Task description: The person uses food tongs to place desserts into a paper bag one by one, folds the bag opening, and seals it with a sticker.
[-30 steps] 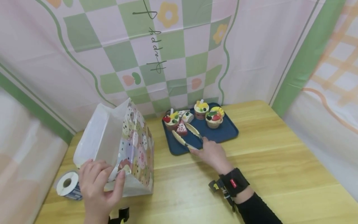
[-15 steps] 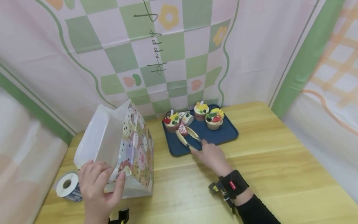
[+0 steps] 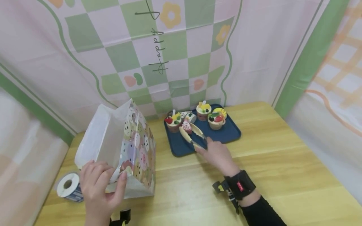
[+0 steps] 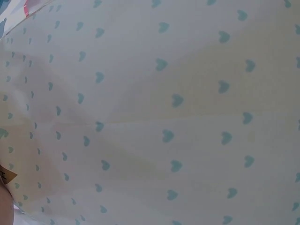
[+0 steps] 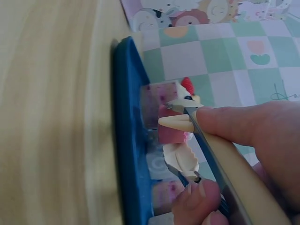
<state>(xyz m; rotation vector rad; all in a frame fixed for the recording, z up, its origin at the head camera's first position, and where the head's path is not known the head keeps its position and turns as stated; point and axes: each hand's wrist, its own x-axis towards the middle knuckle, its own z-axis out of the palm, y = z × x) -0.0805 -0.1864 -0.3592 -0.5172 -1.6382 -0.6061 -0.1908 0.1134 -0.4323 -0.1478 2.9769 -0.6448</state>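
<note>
My left hand [image 3: 100, 183] grips the near top rim of a paper bag [image 3: 141, 150] printed with cartoon animals, its mouth open. Only the bag's heart-patterned side [image 4: 173, 117] fills most of the left wrist view. My right hand [image 3: 216, 155] holds a pair of tongs [image 3: 185, 135] with cream-coloured scalloped ends. Those ends stand on either side of a pink cake slice [image 3: 187, 126] over the left part of a blue tray [image 3: 176, 150]. From the right wrist, the slice [image 5: 171, 133] shows between the tong ends, close to a fruit-topped cup dessert [image 3: 173, 122].
Several other desserts are on the tray: a white roll cake [image 3: 190, 118], a tall fruit cup [image 3: 203, 111] and a fruit tart [image 3: 216, 121]. A label roll [image 3: 69, 186] stands left of the bag. A printed curtain [image 3: 175, 62] hangs behind the wooden table [image 3: 271, 150].
The tong ends have drawn closer together around the pink cake slice. The slice has shifted slightly back and to the right. My left hand stays on the bag's rim.
</note>
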